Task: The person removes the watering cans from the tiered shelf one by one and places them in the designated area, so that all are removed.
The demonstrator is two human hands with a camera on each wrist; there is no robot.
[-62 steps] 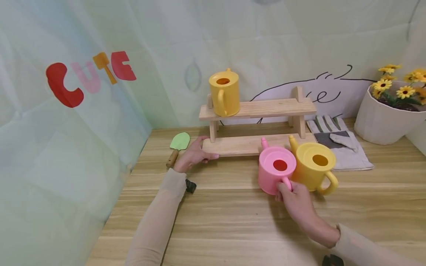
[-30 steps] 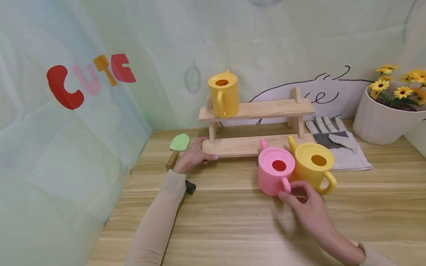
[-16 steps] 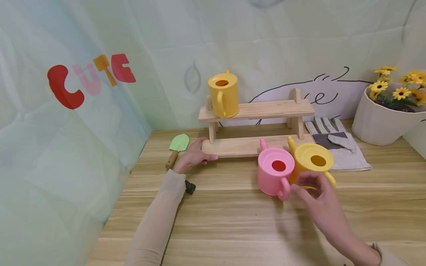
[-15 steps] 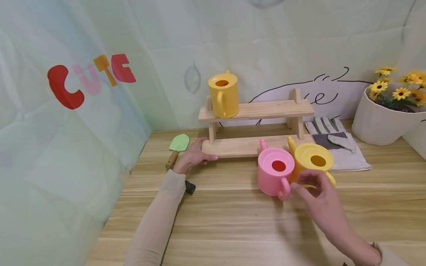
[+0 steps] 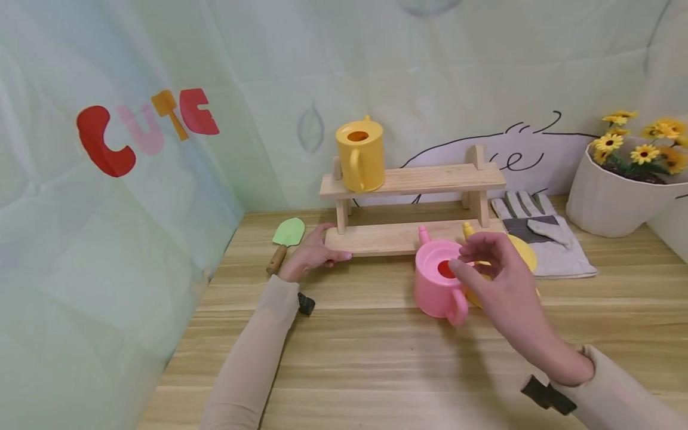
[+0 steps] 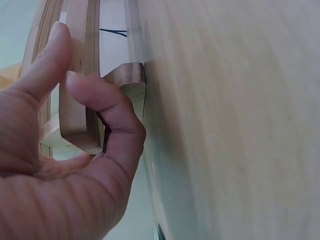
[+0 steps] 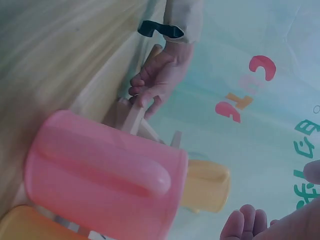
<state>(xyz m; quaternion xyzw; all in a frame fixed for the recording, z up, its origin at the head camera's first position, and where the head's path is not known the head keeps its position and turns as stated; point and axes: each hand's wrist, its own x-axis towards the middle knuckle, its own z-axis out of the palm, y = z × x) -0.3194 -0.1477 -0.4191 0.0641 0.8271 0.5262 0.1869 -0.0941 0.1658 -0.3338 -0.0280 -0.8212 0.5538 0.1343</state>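
"Your left hand (image 5: 314,254) grips the lower shelf (image 5: 384,239) at its end, some fingers hidden."
"And your right?"
"Your right hand (image 5: 502,292), loosely bent, holds nothing near the pink watering can (image 5: 432,289) on the table (image 5: 371,346), and covers much of the yellow can (image 5: 526,252) beside it."

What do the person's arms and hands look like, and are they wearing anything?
The left sleeve and right sleeve are long and pale beige. A small dark piece sticks out near each cuff, one on the left and one on the right. The left hand and right hand wear no gloves. No cables show.
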